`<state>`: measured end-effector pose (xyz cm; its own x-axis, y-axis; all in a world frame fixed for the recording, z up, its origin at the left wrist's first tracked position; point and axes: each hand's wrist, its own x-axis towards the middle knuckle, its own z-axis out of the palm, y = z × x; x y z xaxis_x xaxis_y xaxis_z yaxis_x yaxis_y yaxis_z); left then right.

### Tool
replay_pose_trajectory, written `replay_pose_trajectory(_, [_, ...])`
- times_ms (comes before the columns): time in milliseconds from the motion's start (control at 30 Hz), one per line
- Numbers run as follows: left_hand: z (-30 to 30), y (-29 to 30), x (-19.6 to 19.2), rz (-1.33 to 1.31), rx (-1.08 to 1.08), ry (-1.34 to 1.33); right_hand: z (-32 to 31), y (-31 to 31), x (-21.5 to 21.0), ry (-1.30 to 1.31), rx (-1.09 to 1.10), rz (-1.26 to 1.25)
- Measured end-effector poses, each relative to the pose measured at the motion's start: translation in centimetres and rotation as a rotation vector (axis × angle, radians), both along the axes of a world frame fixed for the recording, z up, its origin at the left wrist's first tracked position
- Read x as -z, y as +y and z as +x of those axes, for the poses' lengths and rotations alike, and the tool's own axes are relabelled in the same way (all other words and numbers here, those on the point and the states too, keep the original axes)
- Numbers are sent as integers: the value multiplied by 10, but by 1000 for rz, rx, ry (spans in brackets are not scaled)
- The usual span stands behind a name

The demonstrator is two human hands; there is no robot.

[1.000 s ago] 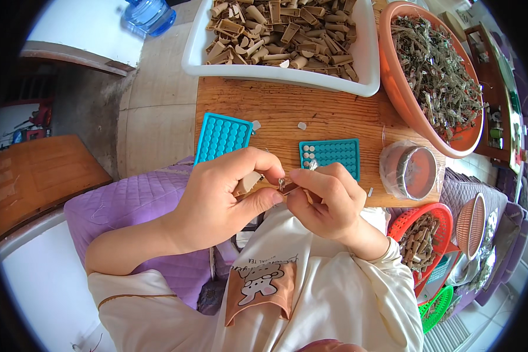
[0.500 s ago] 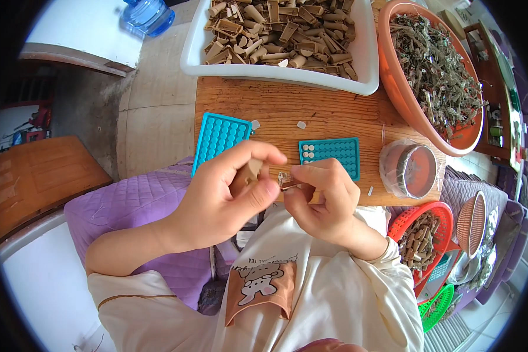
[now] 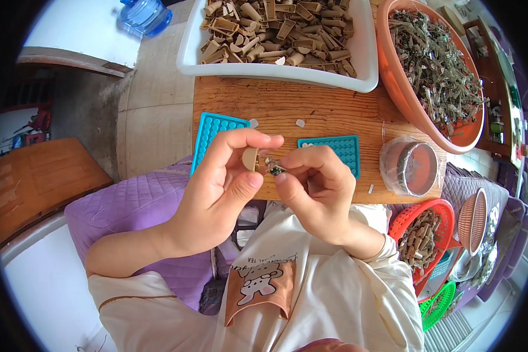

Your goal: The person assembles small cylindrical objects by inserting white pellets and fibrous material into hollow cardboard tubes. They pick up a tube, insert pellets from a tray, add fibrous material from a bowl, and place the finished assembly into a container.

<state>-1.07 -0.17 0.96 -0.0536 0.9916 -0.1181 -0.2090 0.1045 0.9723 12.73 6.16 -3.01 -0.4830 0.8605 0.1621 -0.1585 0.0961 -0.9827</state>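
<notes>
My left hand (image 3: 208,190) is closed round a tan plastic shell (image 3: 250,159), its half-round end showing between thumb and fingers. Between the thumb and fingertips of my right hand (image 3: 322,193) is a small electronic part (image 3: 274,168) with clear and dark bits; its exact kind is too small to make out. The part is close beside the shell's open side, and I cannot tell whether they touch. Both hands are raised over the near table edge. Behind them lie two blue dimpled trays, the left tray (image 3: 220,124) and the right tray (image 3: 346,146), each partly hidden by a hand.
A white bin (image 3: 276,72) of tan shells stands at the table's far side. An orange basin (image 3: 386,64) heaped with small wired parts is to its right. Nearer are a plastic-wrapped round container (image 3: 418,170) and, lower right, a red basket (image 3: 446,217) of shells.
The tan shell has turned in my left hand, so its half-round end now shows. My right hand has shifted slightly left and up, and the electronic part has come nearer the shell.
</notes>
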Motion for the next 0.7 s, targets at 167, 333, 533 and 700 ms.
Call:
replay_pose_trajectory(167, [0,-2,2,72,57,107,-6,-4,-1,29,38,63])
replay_pose_trajectory(333, [1,-2,-1,57,9,63,-7,-6,-8,2,57,81])
replay_pose_trajectory(533, [-3,-4,2,79,-53,64,-3,-1,-12,-12,12,377])
replay_pose_trajectory(700, [-5,1,-1,-98,-125,-43,-6,-3,-3,-14,-75,321])
